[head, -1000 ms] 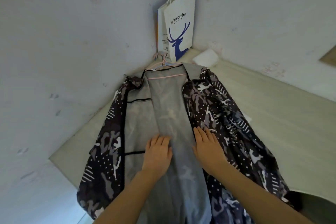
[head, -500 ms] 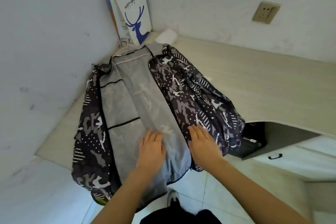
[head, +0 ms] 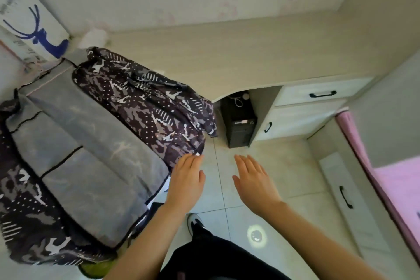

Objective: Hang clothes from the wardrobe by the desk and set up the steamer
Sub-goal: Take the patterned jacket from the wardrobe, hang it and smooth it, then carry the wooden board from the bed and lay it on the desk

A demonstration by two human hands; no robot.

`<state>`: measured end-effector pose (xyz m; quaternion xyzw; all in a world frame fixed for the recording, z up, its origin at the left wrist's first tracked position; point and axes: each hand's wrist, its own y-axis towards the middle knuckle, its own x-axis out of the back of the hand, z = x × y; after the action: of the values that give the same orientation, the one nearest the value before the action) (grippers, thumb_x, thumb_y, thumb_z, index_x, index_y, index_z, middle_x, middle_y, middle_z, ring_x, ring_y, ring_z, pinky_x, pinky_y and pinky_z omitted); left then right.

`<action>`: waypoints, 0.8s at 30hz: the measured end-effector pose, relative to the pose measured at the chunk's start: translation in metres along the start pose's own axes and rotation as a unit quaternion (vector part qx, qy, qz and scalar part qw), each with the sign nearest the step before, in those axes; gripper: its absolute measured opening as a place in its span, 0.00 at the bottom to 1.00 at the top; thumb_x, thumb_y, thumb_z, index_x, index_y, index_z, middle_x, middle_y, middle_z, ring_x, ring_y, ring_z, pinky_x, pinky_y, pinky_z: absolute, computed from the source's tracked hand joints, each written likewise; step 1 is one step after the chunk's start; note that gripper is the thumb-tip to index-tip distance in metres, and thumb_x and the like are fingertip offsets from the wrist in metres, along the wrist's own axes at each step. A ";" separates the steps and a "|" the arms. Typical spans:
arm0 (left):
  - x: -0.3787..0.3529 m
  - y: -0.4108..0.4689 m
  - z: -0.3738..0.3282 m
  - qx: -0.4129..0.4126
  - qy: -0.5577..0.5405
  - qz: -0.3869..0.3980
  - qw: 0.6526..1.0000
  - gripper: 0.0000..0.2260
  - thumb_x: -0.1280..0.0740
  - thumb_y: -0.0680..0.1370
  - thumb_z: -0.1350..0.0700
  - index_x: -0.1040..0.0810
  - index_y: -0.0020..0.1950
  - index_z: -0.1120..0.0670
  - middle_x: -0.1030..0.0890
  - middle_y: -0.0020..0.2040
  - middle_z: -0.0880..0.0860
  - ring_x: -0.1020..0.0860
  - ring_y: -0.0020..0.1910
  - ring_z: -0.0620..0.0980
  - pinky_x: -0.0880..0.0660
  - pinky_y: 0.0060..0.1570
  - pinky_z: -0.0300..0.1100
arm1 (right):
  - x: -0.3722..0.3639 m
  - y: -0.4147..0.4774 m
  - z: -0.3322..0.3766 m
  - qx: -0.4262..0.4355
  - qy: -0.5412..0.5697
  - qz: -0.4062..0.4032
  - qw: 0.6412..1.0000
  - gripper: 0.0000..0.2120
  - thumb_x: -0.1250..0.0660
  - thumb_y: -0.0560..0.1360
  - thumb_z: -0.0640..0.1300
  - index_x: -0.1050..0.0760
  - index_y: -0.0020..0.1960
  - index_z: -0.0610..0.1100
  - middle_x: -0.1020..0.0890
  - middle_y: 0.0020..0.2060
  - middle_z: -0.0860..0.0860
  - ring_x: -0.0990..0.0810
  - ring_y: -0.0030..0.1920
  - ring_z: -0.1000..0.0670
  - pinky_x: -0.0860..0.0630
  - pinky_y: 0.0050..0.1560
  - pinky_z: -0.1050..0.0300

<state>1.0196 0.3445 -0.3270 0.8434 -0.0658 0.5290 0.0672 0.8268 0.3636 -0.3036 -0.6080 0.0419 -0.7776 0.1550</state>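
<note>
1. Left hand [head: 185, 179]: flat, fingers straight and together, empty; fingertips at the jacket [head: 141, 107] hem.
2. Right hand [head: 254, 180]: flat, fingers straight, empty, above floor [head: 288, 166].
3. Jacket: lining up, spread on desk [head: 250, 52], hem overhanging.

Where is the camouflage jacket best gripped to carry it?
Probably by the pink hanger in its collar, beside the paper bag, reaching in from that collar end. The jacket lies spread open and limp, so gripping the hem would only bunch it, while the hanger carries both shoulders.
</note>
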 end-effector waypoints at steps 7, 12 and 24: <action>-0.062 -0.029 -0.119 -0.110 0.046 0.077 0.990 0.19 0.32 0.75 0.58 0.27 0.66 0.59 0.21 0.60 0.54 0.25 0.60 0.54 0.29 0.63 0.48 | -0.012 -0.116 -0.101 -0.141 0.018 -0.012 0.990 0.29 0.50 0.82 0.56 0.50 0.77 0.42 0.41 0.76 0.46 0.45 0.76 0.42 0.47 0.74 0.49; -0.116 -0.051 -0.206 -0.206 0.056 0.133 0.968 0.21 0.37 0.79 0.55 0.32 0.71 0.57 0.27 0.69 0.54 0.32 0.70 0.53 0.35 0.70 0.51 | -0.023 -0.199 -0.164 -0.247 0.052 -0.028 0.967 0.30 0.49 0.82 0.55 0.49 0.77 0.40 0.40 0.75 0.44 0.46 0.76 0.42 0.47 0.75 0.48; -0.195 -0.074 -0.374 -0.367 0.037 0.249 0.895 0.24 0.43 0.81 0.52 0.41 0.77 0.54 0.39 0.76 0.51 0.47 0.77 0.50 0.49 0.74 0.46 | -0.038 -0.321 -0.265 -0.452 0.118 -0.076 0.881 0.30 0.48 0.82 0.55 0.50 0.77 0.40 0.43 0.76 0.44 0.49 0.77 0.42 0.49 0.75 0.48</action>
<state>0.6183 0.4929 -0.3445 0.6945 -0.4607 0.4975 0.2406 0.5194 0.6469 -0.3263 -0.5171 0.3603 -0.7497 -0.2021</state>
